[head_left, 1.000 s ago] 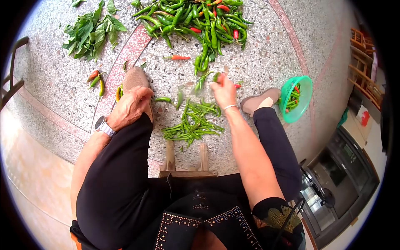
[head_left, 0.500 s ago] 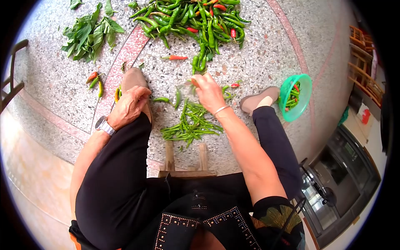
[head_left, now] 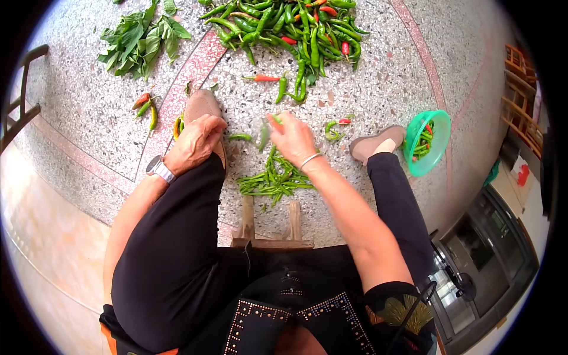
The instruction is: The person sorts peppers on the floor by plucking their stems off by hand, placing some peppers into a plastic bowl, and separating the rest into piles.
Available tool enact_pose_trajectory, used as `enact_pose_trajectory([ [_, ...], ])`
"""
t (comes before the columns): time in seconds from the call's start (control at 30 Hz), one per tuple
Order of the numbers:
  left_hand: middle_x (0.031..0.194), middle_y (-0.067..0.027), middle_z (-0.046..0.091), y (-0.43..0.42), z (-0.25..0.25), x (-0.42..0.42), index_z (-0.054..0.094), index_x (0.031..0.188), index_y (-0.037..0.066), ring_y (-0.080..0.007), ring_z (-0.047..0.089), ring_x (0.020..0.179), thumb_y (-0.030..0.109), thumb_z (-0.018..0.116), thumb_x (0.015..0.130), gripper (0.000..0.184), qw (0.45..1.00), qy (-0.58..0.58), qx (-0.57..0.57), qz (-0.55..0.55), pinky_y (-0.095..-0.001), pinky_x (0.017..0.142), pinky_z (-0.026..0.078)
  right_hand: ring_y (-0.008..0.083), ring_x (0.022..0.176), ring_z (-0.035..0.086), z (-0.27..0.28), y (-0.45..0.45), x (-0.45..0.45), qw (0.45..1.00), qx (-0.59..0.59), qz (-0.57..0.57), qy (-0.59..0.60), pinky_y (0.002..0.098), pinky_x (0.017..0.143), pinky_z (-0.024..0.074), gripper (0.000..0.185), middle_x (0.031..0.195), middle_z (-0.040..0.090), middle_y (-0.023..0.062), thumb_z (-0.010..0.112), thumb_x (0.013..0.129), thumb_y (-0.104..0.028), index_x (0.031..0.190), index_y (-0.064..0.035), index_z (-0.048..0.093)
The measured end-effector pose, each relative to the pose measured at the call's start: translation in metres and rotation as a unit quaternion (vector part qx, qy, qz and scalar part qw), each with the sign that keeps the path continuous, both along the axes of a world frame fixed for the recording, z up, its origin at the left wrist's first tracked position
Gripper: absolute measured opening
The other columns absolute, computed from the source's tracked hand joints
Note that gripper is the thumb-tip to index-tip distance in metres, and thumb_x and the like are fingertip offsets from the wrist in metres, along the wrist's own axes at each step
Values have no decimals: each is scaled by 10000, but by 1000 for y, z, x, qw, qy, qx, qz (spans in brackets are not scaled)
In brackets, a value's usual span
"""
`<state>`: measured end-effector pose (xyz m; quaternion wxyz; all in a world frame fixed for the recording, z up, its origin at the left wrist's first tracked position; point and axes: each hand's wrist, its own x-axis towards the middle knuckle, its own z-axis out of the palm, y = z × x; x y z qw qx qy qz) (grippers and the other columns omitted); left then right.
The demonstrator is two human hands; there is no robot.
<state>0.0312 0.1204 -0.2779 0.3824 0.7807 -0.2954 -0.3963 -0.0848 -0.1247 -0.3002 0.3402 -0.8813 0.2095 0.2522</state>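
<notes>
My right hand (head_left: 293, 141), a bracelet on its wrist, hovers over the floor with its fingers pinched on a green chili pepper (head_left: 276, 120), slightly blurred. Just left of it lies another green chili (head_left: 263, 137), and a small one (head_left: 240, 136) is farther left. Below the hand spreads a heap of thin green stems or slim pods (head_left: 275, 180). My left hand (head_left: 195, 142), watch on the wrist, rests by my shoe with fingers curled; whether anything is inside them is hidden. Beyond both hands sits a large pile of green and red chilies (head_left: 296, 32).
Green leaves (head_left: 139, 44) lie at the upper left, near a few loose chilies (head_left: 145, 109). A green plastic basket (head_left: 442, 142) holding chilies stands by my right shoe (head_left: 378, 142). A wooden stool (head_left: 272, 243) is beneath me; chairs (head_left: 520, 94) stand at the far right.
The whole view has shifted a little, moving things rightward in the picture. My right hand now has a green chili at its fingertips. My left hand stays by the shoe.
</notes>
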Motion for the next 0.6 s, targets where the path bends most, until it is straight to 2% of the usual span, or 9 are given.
enact_pose_trajectory([
  [0.07,916,-151,606,1,-2,-1,603,1054,7,-322,606,849,42,550,897,169,1000,7,2,4,-381,769,481,406,776,670,-10,24,-3,997,-14,28,64,516,696,521,286,795,662,220,665,828,-236,987,-32,543],
  [0.1,918,-151,607,2,-2,-1,603,1054,7,-322,608,853,45,551,898,168,1000,12,3,6,-380,769,481,419,828,665,-8,33,-5,999,-37,25,30,512,721,523,348,872,661,229,695,821,-234,1011,-1,520],
  [0.2,920,-145,611,3,-1,-1,604,1057,9,-316,611,856,48,552,901,169,1000,-10,-11,8,-379,771,482,430,852,659,-10,42,-3,994,-81,-45,55,509,734,524,392,957,643,250,716,815,-224,1029,21,497],
  [0.23,920,-140,613,2,-1,-1,611,1052,13,-306,613,856,48,555,903,163,1000,-14,-11,7,-379,774,483,432,868,659,-6,40,0,994,-62,-52,70,517,738,526,380,1025,627,269,706,809,-200,1028,29,495],
  [0.33,919,-137,615,2,-4,-1,615,1051,18,-299,614,854,52,562,901,163,1000,6,-4,19,-375,776,483,417,851,661,-13,29,-1,997,-49,-27,52,520,714,529,325,1023,606,236,682,801,-158,1013,4,496],
  [0.43,896,-183,620,-1,-1,-1,616,1000,4,-365,619,849,59,558,902,127,999,15,-18,37,-420,752,484,406,822,658,-4,38,2,999,-5,22,-33,512,676,537,263,971,583,198,653,790,-127,978,-30,496],
  [0.47,893,-182,620,-3,-1,-2,616,1004,3,-361,619,845,57,563,897,131,999,17,-15,37,-417,749,484,396,744,656,4,49,2,994,-21,57,-91,500,636,544,222,940,551,181,629,800,-107,962,-53,487],
  [0.6,873,-168,613,-1,-4,-1,614,1013,2,-337,617,824,35,579,873,148,999,17,-19,43,-402,737,484,385,688,667,-15,87,-6,987,-49,131,-80,495,626,553,139,963,556,181,529,877,-82,1000,-54,474],
])
